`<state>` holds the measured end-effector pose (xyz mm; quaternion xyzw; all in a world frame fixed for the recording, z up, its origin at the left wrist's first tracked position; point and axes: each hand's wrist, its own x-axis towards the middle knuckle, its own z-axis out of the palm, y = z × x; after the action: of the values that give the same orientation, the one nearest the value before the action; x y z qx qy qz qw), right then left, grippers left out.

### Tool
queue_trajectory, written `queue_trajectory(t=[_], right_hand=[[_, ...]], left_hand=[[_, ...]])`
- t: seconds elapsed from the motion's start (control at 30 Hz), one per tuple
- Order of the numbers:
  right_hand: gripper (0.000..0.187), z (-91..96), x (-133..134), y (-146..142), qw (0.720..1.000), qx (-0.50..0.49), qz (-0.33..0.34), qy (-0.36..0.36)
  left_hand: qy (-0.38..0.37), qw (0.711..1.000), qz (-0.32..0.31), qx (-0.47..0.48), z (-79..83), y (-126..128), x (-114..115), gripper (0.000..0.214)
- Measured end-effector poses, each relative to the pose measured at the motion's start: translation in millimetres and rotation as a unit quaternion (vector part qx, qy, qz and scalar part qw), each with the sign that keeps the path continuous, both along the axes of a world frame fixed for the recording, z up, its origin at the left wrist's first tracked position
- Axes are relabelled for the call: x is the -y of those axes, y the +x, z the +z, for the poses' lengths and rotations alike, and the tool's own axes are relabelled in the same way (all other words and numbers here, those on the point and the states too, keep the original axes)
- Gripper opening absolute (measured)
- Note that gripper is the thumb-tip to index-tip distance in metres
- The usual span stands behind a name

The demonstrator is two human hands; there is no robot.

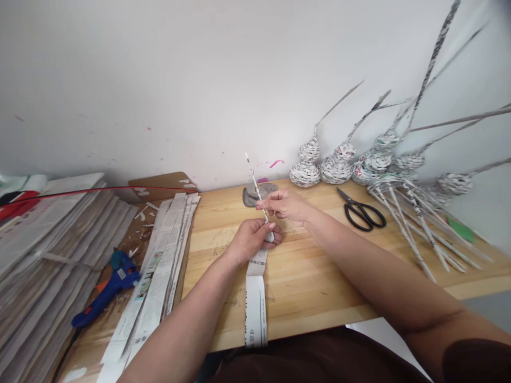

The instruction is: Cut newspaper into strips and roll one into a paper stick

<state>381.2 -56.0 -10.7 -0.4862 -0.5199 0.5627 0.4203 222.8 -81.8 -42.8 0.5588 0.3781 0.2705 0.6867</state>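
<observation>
A strip of newspaper (255,308) runs from the table's front edge up into my left hand (255,236), whose thumb and fingers pinch it where it narrows into a roll. Above that, my right hand (285,206) grips the thin rolled paper tube (261,192) between thumb and fingertips. The tube tilts up and to the left, its thin tip standing free in front of the wall. Just behind my right hand, a grey cloth-like pad (250,197) lies on the table.
Black-handled scissors (361,210) lie right of my hands. Woven paper gourds (304,173) line the wall, with loose paper tubes (413,234) at right. On the left are cut newspaper strips (159,282), a blue glue gun (109,290) and a tall newspaper stack (43,266).
</observation>
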Motion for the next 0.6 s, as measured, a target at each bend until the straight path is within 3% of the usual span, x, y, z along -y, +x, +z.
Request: queue_trajectory(t=[0.2,0.33,0.43,0.5,0.6], right_hand=[[0.031,0.2,0.5,0.9,0.973,0.172,0.011,0.152],[0.024,0.3,5.8,-5.8,0.919,0.286,-0.042,0.270],[0.022,0.9,7.8,-7.9,0.882,0.314,-0.069,0.346],[0.023,0.7,6.2,-5.2,0.904,0.294,-0.024,0.311],[0.026,-2.6,0.6,1.4,0.958,0.215,0.076,0.174]], left_hand=[[0.004,1.000,0.008,-0.023,2.0,0.7,0.5,0.033],[0.007,0.999,0.023,-0.027,2.4,0.9,0.4,0.030],[0.014,0.999,0.038,-0.025,2.6,0.0,-1.2,0.031],[0.020,0.999,0.041,-0.020,2.5,-0.3,-2.4,0.034],[0.025,0.998,0.052,-0.002,1.5,0.4,-2.9,0.037]])
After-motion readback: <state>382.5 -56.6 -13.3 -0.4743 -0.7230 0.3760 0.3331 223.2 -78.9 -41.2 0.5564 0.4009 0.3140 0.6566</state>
